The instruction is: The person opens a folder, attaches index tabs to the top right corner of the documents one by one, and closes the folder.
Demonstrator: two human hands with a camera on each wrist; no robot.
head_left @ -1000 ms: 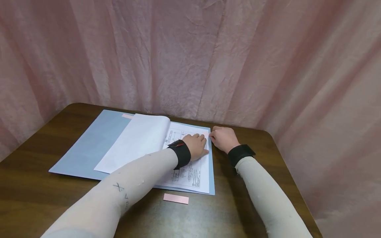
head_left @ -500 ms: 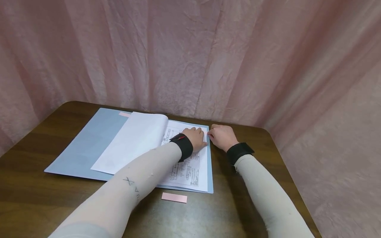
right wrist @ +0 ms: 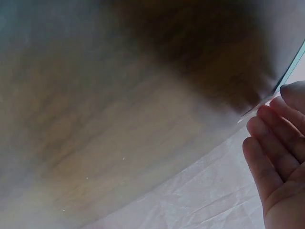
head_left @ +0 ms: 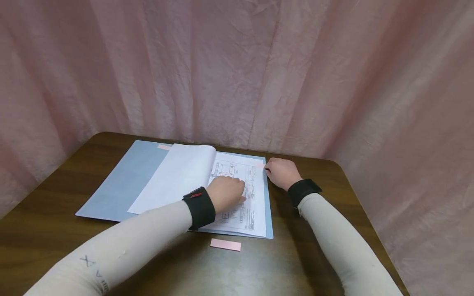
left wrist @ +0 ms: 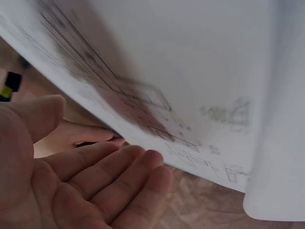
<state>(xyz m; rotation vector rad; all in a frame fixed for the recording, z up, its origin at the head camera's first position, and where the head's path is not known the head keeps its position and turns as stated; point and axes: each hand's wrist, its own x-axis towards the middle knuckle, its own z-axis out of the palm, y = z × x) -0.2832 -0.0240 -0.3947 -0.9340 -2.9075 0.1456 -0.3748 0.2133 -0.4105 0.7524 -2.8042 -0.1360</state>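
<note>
A blue folder (head_left: 122,185) lies spread on the table, holding printed drawing sheets (head_left: 255,213). One white page (head_left: 177,172) is turned over to the left. My left hand (head_left: 226,194) is over the drawing, palm down; in the left wrist view its fingers (left wrist: 119,171) extend loosely and hold nothing. At the sheet's upper right edge is a pink sticky strip (head_left: 260,165). My right hand (head_left: 283,172) pinches the strip's outer end between thumb and forefinger; in the right wrist view the other fingers (right wrist: 262,162) are extended.
A pink sticky note pad (head_left: 225,244) lies on the brown wooden table (head_left: 259,271) in front of the folder. Another pink strip (head_left: 164,147) is on the folder's upper left part. Pink curtains (head_left: 222,74) hang behind the table and along its right side.
My left hand has drawn back from the sheet's right edge, toward the left and nearer to me, uncovering more of the drawing. The right hand keeps its place at the pink strip.
</note>
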